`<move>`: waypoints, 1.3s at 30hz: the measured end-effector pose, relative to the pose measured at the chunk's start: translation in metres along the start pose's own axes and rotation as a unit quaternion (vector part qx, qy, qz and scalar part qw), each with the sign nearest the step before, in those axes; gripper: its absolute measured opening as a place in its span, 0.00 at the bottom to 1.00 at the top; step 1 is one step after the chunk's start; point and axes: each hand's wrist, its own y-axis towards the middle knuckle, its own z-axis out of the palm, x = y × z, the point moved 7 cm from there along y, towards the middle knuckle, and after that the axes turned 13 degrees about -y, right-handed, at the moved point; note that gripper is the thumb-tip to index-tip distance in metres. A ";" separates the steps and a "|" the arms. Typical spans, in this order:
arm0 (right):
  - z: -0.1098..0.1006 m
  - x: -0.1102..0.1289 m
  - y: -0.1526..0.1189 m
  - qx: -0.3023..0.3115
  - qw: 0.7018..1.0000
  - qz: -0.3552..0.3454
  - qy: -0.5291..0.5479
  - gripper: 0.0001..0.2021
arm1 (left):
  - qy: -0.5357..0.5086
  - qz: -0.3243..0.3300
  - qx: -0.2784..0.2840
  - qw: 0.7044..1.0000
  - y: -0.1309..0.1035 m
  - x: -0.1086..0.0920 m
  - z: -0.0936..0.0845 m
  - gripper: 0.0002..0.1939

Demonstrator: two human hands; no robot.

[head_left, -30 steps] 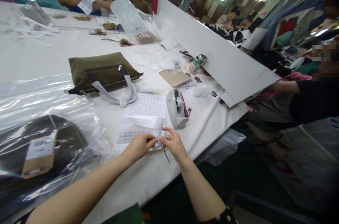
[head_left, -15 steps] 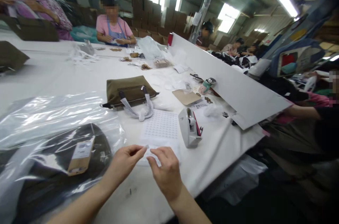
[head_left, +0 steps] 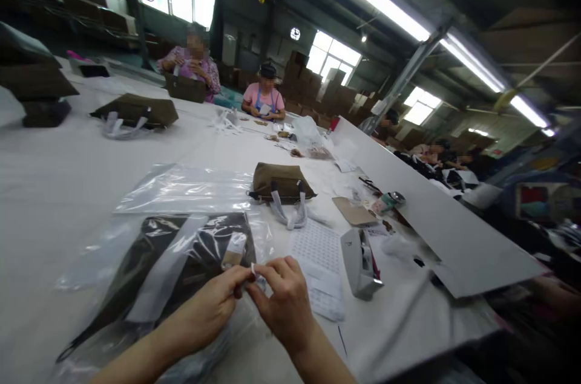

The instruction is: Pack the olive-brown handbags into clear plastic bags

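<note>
My left hand (head_left: 222, 299) and my right hand (head_left: 284, 302) meet at the right edge of a clear plastic bag (head_left: 157, 190). Their fingertips are closed in a pinch around a small white sticker (head_left: 253, 269), partly hidden by the fingers. Inside the plastic lies a dark olive handbag (head_left: 209, 251) with a pale wrapped strap (head_left: 166, 275). A brown-and-white hang tag (head_left: 234, 249) shows just beyond my left fingers. Sheets with rows of small printed marks (head_left: 318, 245) lie to the right of my hands, beside a grey tape dispenser (head_left: 362, 266).
Another olive handbag (head_left: 281, 181) with wrapped handles lies ahead on the white table (head_left: 181, 148). Farther left are more bags (head_left: 140, 110). A cardboard piece (head_left: 351, 210) and a bottle (head_left: 388, 202) are near the slanted white board (head_left: 431, 208). Two co-workers (head_left: 263, 97) sit across the table.
The view has swung left and up. My hands, formerly apart over the printed sheets with the sticker in my left fingers, are now together at the bagged handbag's edge.
</note>
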 end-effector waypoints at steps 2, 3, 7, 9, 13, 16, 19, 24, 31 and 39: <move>0.005 0.017 0.011 0.005 0.999 0.006 0.039 0.06 | 0.024 0.024 -0.018 0.999 -0.019 -0.008 -0.020 0.27; 0.010 0.024 0.019 0.014 0.996 0.024 0.081 0.07 | 0.034 0.034 -0.026 0.998 -0.028 -0.012 -0.032 0.27; 0.063 0.053 0.055 0.126 0.882 0.197 0.409 0.10 | 0.101 0.036 -0.112 0.988 -0.065 -0.016 -0.103 0.20; 0.103 0.078 0.071 0.208 0.749 0.277 0.565 0.09 | 0.145 0.024 -0.192 0.970 -0.084 -0.004 -0.149 0.17; 0.171 0.120 0.094 0.353 0.566 0.370 0.646 0.07 | 0.230 0.023 -0.332 0.915 -0.110 0.035 -0.221 0.17; 0.201 0.129 0.104 0.406 0.541 0.392 0.624 0.10 | 0.277 0.064 -0.347 0.894 -0.109 0.058 -0.236 0.19; 0.217 0.131 0.110 0.438 0.537 0.395 0.603 0.14 | 0.311 0.108 -0.306 0.893 -0.096 0.069 -0.231 0.23; 0.229 0.130 0.111 0.460 0.554 0.414 0.558 0.14 | 0.360 0.109 -0.258 0.890 -0.073 0.082 -0.226 0.16; 0.231 0.127 0.113 0.445 0.624 0.372 0.523 0.04 | 0.310 0.118 -0.215 0.919 -0.057 0.100 -0.222 0.21; 0.231 0.126 0.111 0.447 0.620 0.361 0.535 0.17 | 0.137 0.020 -0.329 0.934 -0.038 0.097 -0.267 0.16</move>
